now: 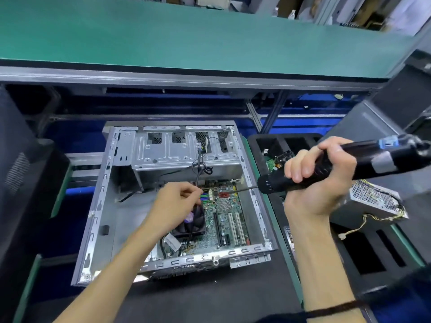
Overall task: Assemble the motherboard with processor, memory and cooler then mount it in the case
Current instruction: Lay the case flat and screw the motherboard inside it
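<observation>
views: one, head camera, wide-angle | position: above the near edge of the bench | direction: forward and steeply down | closeness: near, the open case (163, 206) fills the centre, both forearms enter from the near side | far: green shelf (186, 38) | shared part: none

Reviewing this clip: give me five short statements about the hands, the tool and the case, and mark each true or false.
1. The right hand grips an electric screwdriver. True.
2. The motherboard lies on the bench outside the case. False: it sits inside the case.
3. The left hand is inside the case, over the cooler fan. True.
4. The screwdriver's bit points away from the case. False: it points into it.
5. A power supply lies right of the case. True.
</observation>
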The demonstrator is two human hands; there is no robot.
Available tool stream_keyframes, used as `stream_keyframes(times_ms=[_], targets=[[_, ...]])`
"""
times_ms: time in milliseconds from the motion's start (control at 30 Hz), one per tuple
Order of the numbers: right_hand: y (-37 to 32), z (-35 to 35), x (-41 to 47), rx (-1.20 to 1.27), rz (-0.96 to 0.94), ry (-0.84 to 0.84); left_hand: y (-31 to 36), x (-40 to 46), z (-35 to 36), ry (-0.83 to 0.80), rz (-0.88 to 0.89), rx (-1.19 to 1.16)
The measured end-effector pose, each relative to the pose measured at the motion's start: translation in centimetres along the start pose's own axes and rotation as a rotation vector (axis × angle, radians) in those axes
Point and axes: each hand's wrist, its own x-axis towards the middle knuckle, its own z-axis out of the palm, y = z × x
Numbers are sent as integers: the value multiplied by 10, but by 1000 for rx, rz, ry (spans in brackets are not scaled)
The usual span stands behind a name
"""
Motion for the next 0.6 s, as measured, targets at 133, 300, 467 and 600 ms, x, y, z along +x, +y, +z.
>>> stream_keyframes(times_ms=[133, 300, 467, 600], targets=[[25, -4, 8, -84, -47, -185, -6, 2, 11, 89, 295, 419], [52, -4, 12, -210, -60, -301, -15, 10, 22, 133, 461, 523], [71, -6, 18, -332, -39, -349, -25, 11, 23, 111, 435, 507], [82, -8, 24, -346, -50, -363, -28, 11, 24, 94, 401, 455]])
